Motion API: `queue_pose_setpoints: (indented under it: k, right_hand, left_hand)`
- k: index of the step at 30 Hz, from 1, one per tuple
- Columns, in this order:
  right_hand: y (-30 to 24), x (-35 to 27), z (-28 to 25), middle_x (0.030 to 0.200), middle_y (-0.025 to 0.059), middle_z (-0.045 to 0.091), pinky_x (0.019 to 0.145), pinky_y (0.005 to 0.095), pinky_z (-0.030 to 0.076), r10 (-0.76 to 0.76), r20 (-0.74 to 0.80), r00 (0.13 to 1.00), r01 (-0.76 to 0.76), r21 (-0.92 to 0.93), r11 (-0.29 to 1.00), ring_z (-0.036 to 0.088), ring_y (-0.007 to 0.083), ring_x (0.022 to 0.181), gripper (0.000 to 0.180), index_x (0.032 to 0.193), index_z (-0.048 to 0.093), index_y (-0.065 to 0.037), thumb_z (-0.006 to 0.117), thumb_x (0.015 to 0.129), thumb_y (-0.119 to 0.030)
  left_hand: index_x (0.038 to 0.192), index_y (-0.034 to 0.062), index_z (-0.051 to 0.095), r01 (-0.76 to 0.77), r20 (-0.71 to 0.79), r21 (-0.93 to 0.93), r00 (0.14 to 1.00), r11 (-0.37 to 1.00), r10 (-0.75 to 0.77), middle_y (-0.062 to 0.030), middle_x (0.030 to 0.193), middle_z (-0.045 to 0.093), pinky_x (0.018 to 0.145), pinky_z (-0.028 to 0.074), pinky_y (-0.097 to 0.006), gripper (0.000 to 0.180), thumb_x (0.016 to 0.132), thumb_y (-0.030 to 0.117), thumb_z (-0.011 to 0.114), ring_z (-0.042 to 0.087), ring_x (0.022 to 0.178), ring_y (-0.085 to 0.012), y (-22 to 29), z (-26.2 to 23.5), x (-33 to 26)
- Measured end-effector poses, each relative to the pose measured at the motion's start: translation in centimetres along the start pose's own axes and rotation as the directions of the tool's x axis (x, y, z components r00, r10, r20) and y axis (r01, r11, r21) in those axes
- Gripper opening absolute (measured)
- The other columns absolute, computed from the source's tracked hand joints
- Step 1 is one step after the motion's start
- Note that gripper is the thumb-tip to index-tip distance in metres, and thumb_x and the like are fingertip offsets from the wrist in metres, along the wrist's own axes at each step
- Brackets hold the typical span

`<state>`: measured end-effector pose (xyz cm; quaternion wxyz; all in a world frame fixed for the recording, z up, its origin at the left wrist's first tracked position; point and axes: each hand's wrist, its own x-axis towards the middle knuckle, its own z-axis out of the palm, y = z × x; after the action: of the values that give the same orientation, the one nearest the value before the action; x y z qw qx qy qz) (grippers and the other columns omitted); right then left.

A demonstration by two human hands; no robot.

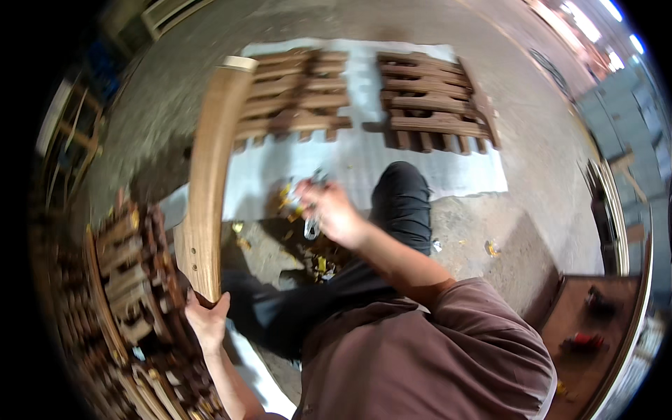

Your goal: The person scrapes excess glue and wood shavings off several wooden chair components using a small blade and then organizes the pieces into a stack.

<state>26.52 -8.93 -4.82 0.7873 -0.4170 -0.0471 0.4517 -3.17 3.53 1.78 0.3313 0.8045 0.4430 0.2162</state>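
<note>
with twelve straight ahead of the worker (420, 357), the long wooden plank (213, 161) is at ten o'clock; i'd steady it firmly, since its length could swing. the left hand (206, 318), at nine, grips its near end between thumb and fingers. the right hand (332, 213), at eleven, forearm slanting across, curls around a shiny metal piece (311, 227), too blurred to identify.

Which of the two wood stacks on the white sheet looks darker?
The right stack: its wood is mostly deep brown, while the left stack shows paler tan pieces.
</note>
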Motion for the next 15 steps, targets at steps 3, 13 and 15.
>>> queue_pose_setpoints:
  k: [3, 13, 15]
  right_hand:
    - [0.0, -2.0, 0.9, 0.08, -0.0003, 0.06, 0.056, 0.0225, 0.043, 0.011, 0.127, 0.992, 0.023, -0.258, 0.966, 0.053, 0.0072, 0.066, 0.018, 0.102, 0.065, -0.002, 0.069, 0.09, -0.014]
    - [-1.3, -7.5, -2.1, 0.099, 0.0116, 0.07, 0.085, 0.0293, 0.051, -0.448, 0.153, 0.881, 0.362, -0.828, 0.428, 0.065, 0.014, 0.091, 0.052, 0.12, 0.058, 0.005, 0.077, 0.08, -0.023]
    - [-1.3, -8.3, -1.0, 0.104, 0.0156, 0.069, 0.086, 0.0306, 0.051, -0.477, 0.147, 0.867, 0.34, -0.873, 0.349, 0.066, 0.0183, 0.095, 0.059, 0.121, 0.057, 0.005, 0.08, 0.076, -0.024]
  left_hand:
    - [0.123, -0.0021, 0.054, 0.046, 0.188, -0.399, 0.982, 0.916, 0.032, -0.0063, 0.103, 0.063, 0.087, 0.047, -0.03, 0.051, 0.074, 0.0, 0.069, 0.059, 0.095, -0.0153, 3.3, 3.9, 1.6]
    - [0.118, -0.0061, 0.047, 0.301, 0.393, -0.81, 0.916, 0.504, 0.085, -0.0156, 0.094, 0.064, 0.07, 0.059, -0.03, 0.044, 0.08, -0.01, 0.068, 0.07, 0.08, -0.0238, 14.8, 16.6, 6.2]
    - [0.119, -0.0043, 0.046, 0.298, 0.369, -0.846, 0.926, 0.442, 0.081, -0.0118, 0.098, 0.062, 0.074, 0.056, -0.03, 0.046, 0.079, -0.008, 0.07, 0.066, 0.085, -0.0194, 14.9, 16.9, 6.2]
